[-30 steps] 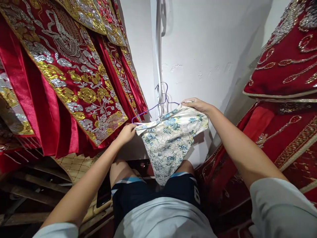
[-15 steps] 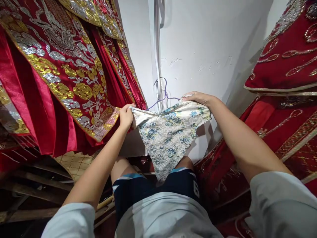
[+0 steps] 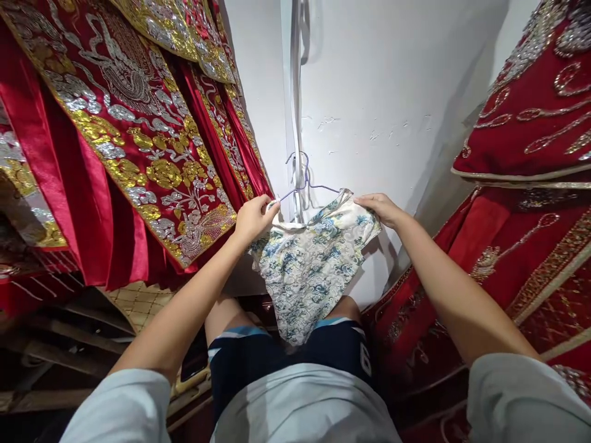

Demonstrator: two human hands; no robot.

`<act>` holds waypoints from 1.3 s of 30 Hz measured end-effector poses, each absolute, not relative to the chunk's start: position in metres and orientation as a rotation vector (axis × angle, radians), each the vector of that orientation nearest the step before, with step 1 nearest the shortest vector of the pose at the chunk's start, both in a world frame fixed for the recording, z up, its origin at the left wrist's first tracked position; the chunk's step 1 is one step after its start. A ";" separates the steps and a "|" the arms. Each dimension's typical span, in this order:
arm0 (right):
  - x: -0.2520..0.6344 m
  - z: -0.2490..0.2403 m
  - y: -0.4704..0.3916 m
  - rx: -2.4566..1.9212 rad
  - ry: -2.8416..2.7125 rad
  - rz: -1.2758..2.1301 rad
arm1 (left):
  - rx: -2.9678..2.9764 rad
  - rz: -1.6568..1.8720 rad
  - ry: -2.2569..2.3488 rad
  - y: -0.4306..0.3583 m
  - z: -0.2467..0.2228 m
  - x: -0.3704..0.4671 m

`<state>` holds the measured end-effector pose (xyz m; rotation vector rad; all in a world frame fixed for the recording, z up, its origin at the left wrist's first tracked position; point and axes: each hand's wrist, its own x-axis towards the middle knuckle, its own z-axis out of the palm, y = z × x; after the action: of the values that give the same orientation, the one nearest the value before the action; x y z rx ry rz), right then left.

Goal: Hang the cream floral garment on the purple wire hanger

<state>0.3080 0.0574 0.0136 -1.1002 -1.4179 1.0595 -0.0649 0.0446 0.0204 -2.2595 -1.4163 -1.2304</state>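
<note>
A white floral blouse (image 3: 314, 264) with blue, green and yellow print hangs on a thin purple wire hanger (image 3: 306, 172). The hanger's hook is up by a white vertical strip on the wall. My left hand (image 3: 255, 218) is closed on the left shoulder of the blouse, thumb on top, close to the hanger's arm. On the other side, my right hand (image 3: 380, 208) pinches the right shoulder. The blouse narrows toward its lower end, which hangs between my knees.
Red garments with gold and silver sequins (image 3: 166, 172) hang close on the left. More red beaded garments (image 3: 530, 147) hang on the right. Ahead is a white wall (image 3: 378, 80) with chipped paint. Wooden slats (image 3: 69, 344) lie at lower left.
My left hand has moved right and slightly down, toward the hanger's arm. The blouse has gone slacker and shifted a little down and left. The hanger sits slightly lower in view.
</note>
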 end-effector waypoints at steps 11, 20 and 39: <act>0.308 0.030 0.032 -1.294 -1.770 1.265 | -2.182 -0.912 -1.236 0.049 0.065 -0.054; 0.291 0.053 0.001 -1.260 -1.998 1.412 | -2.169 -0.996 -1.170 0.044 0.084 -0.052; 0.233 0.025 -0.100 -0.490 -1.830 1.199 | -2.203 -1.964 -1.319 0.014 0.031 -0.022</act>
<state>0.2327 -0.1002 0.0246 -0.4902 -1.8298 1.1986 -0.0216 0.0138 0.0308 -2.2034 -1.3187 -1.9636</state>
